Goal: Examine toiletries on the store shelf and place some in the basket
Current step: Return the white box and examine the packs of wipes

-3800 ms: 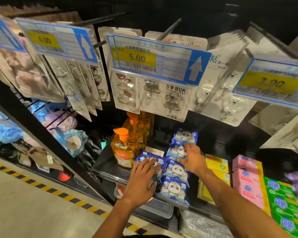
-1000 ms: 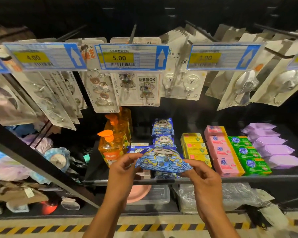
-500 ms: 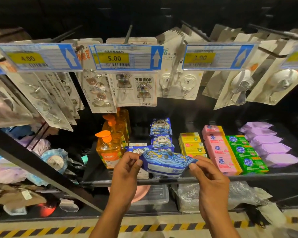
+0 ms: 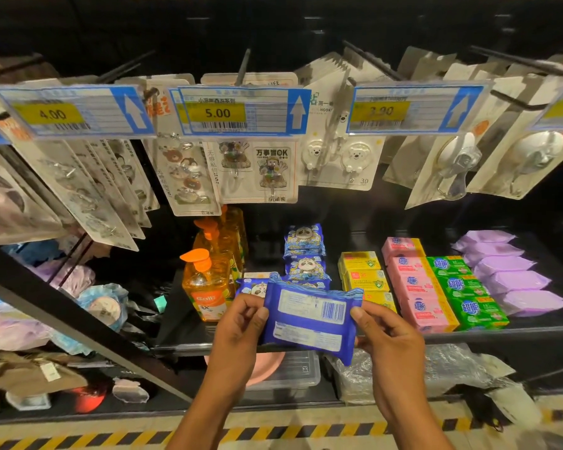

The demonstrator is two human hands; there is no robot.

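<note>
At shelf (image 4: 501, 332), left hand (image 4: 241, 323) and right hand (image 4: 387, 336) pinch pack (image 4: 309, 319) ends, now flipped barcode-up: still examining, basket seemingly off-frame.

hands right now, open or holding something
Left hand: grips the blue pack by its left end.
Right hand: grips its right end.

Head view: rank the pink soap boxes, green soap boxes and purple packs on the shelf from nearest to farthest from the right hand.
1. Pink soap boxes: just right of the right hand, which holds the blue pack.
2. Green soap boxes: the next row to the right.
3. Purple packs: at the far right of the shelf.
</note>
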